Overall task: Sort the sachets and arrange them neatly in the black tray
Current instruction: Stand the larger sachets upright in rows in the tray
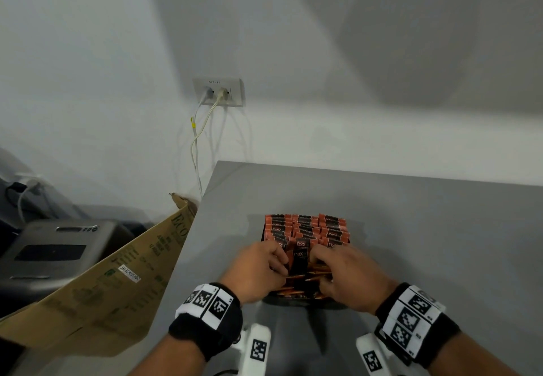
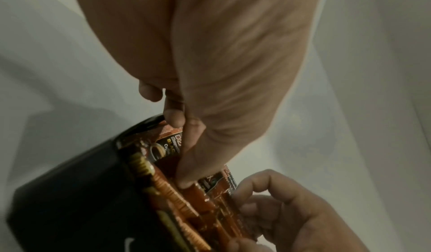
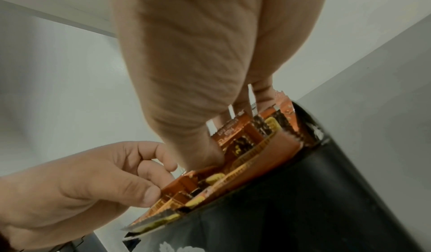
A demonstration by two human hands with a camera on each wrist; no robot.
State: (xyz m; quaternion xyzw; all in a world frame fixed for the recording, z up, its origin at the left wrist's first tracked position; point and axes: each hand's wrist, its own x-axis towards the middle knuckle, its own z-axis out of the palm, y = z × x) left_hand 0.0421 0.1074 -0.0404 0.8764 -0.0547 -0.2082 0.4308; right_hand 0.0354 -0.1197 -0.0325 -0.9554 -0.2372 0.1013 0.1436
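A black tray (image 1: 262, 236) on the grey table (image 1: 426, 228) holds rows of upright orange-and-black sachets (image 1: 305, 225). Both hands work at its near end. My left hand (image 1: 279, 264) has its fingers curled into the sachets on the left side; in the left wrist view the left hand (image 2: 179, 150) has its thumb dug down among the sachets (image 2: 168, 145) and its fingers on their far side. My right hand (image 1: 320, 264) grips the sachets on the right side, and the right hand (image 3: 233, 127) pinches a bundle of sachets (image 3: 242, 141) between thumb and fingers. A dark sachet (image 1: 299, 261) stands between the hands.
The table's left edge (image 1: 188, 243) runs close beside the tray, with a brown cardboard box (image 1: 117, 287) and a grey machine (image 1: 58, 252) below it. A wall socket with cables (image 1: 218, 92) sits on the white wall behind. Bare grey tabletop lies to the right.
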